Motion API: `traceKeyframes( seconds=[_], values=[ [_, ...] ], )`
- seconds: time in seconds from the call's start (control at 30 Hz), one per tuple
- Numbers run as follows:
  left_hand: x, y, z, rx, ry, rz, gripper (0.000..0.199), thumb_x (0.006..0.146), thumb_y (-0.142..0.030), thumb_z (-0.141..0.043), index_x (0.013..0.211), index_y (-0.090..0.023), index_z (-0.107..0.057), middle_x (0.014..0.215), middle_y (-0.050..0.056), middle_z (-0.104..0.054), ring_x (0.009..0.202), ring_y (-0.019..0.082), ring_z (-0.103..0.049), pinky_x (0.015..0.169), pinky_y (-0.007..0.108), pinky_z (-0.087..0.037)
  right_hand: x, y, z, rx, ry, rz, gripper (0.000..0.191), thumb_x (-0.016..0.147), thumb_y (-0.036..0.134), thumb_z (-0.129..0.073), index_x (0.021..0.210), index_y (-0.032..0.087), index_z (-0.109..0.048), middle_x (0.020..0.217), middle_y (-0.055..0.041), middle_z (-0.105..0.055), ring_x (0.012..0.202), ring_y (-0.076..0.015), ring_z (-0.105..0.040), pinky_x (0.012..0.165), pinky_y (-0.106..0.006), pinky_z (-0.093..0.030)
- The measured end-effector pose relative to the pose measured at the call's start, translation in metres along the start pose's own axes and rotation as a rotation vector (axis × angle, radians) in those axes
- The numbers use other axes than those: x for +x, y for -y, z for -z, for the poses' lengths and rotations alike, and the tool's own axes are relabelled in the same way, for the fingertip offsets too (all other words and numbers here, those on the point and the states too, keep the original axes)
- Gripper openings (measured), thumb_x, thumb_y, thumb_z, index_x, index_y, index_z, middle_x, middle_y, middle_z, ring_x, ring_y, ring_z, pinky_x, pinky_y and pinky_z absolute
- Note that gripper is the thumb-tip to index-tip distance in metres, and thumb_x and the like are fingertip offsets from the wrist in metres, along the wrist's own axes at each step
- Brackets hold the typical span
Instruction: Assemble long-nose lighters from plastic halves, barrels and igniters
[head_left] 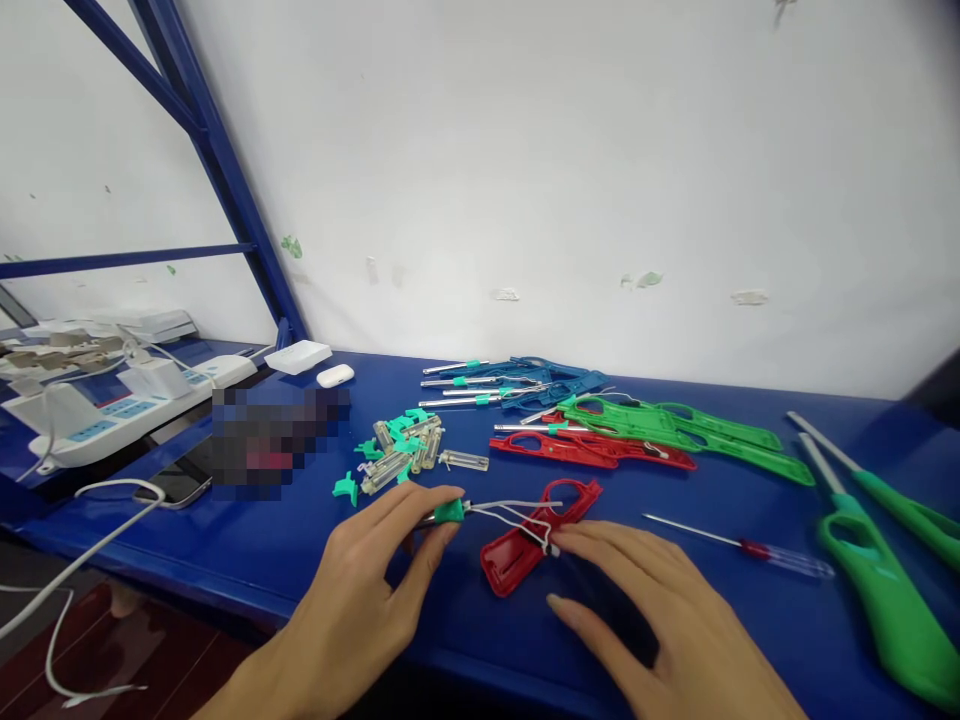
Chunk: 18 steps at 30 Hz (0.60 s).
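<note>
My left hand [375, 570] is closed in a pinch around a metal lighter tube with a green collar [450, 511]. From the collar, thin white wires and a narrow tube [517, 504] run to the right. They reach a small black-and-white igniter piece [538, 538] lying on a red lighter shell half [506, 562]. Beside that shell is my right hand [660, 610], its thumb and fingers apart. Its fingertips are at the igniter's white end; whether they touch it I cannot tell.
Clear fuel cartridges [427, 445] with green clips lie beyond my left hand. Behind are blue shell halves [555, 378], green ones [675, 425] and red ones [585, 448]. A screwdriver [780, 557] and green lighters [877, 590] lie right. Left are a power strip [150, 400] and phone [184, 480].
</note>
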<state>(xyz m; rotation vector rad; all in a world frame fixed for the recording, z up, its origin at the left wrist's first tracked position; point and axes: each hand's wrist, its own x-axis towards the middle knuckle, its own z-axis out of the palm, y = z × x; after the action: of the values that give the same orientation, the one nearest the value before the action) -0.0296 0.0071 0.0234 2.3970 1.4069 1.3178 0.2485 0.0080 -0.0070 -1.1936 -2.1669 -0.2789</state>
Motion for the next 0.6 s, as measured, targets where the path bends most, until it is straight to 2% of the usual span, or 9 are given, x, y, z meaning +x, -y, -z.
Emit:
traceKeyframes(
  seconds=[0.13, 0.23, 0.33, 0.43, 0.5, 0.6],
  values=[
    [-0.001, -0.001, 0.002, -0.014, -0.012, 0.01, 0.024, 0.105, -0.019, -0.063, 0.126, -0.029, -0.07, 0.103, -0.001, -0.078, 0.085, 0.014, -0.075, 0.079, 0.022, -0.061, -0.002, -0.011, 0.006, -0.012, 0.023, -0.026, 0.034, 0.11, 0.051, -0.048, 0.124, 0.033, -0.074, 0.122, 0.0011, -0.08, 0.109, -0.0241, -0.079, 0.085, -0.041, -0.071],
    [-0.001, -0.002, 0.001, -0.025, -0.016, 0.025, 0.024, 0.105, -0.019, -0.064, 0.125, -0.029, -0.071, 0.102, -0.001, -0.078, 0.083, 0.014, -0.075, 0.078, 0.022, -0.061, 0.0, -0.013, 0.007, -0.024, 0.051, 0.014, 0.036, 0.112, 0.044, -0.045, 0.136, 0.033, -0.069, 0.118, -0.0011, -0.08, 0.107, -0.0257, -0.079, 0.084, -0.043, -0.07],
    [-0.001, -0.002, 0.001, -0.034, -0.025, 0.044, 0.023, 0.105, -0.02, -0.064, 0.124, -0.03, -0.071, 0.104, -0.001, -0.079, 0.086, 0.014, -0.076, 0.078, 0.021, -0.061, 0.004, -0.01, 0.007, 0.013, 0.06, 0.047, 0.038, 0.113, 0.04, -0.041, 0.142, 0.035, -0.066, 0.116, -0.0021, -0.078, 0.103, -0.0229, -0.079, 0.082, -0.039, -0.07],
    [-0.002, -0.002, 0.002, -0.049, -0.036, 0.075, 0.022, 0.105, -0.021, -0.062, 0.124, -0.029, -0.071, 0.107, -0.001, -0.079, 0.089, 0.014, -0.077, 0.078, 0.019, -0.062, 0.006, -0.006, 0.009, 0.047, 0.061, 0.06, 0.036, 0.114, 0.042, -0.043, 0.137, 0.035, -0.069, 0.123, -0.0022, -0.077, 0.11, -0.0207, -0.077, 0.086, -0.035, -0.069],
    [-0.002, -0.003, 0.003, -0.06, -0.037, 0.099, 0.02, 0.107, -0.022, -0.061, 0.123, -0.028, -0.07, 0.105, -0.002, -0.079, 0.087, 0.012, -0.076, 0.078, 0.017, -0.062, 0.007, -0.005, 0.011, 0.052, 0.069, 0.085, 0.035, 0.114, 0.042, -0.042, 0.131, 0.036, -0.072, 0.127, 0.0003, -0.077, 0.114, -0.0203, -0.076, 0.092, -0.036, -0.068],
    [-0.001, -0.004, 0.003, -0.066, -0.024, 0.118, 0.019, 0.107, -0.023, -0.061, 0.123, -0.028, -0.07, 0.104, -0.002, -0.079, 0.087, 0.012, -0.076, 0.078, 0.017, -0.062, 0.008, -0.004, 0.012, 0.041, 0.084, 0.129, 0.043, 0.116, 0.042, -0.033, 0.118, 0.034, -0.076, 0.124, 0.003, -0.08, 0.112, -0.0204, -0.078, 0.097, -0.041, -0.067]
  ],
)
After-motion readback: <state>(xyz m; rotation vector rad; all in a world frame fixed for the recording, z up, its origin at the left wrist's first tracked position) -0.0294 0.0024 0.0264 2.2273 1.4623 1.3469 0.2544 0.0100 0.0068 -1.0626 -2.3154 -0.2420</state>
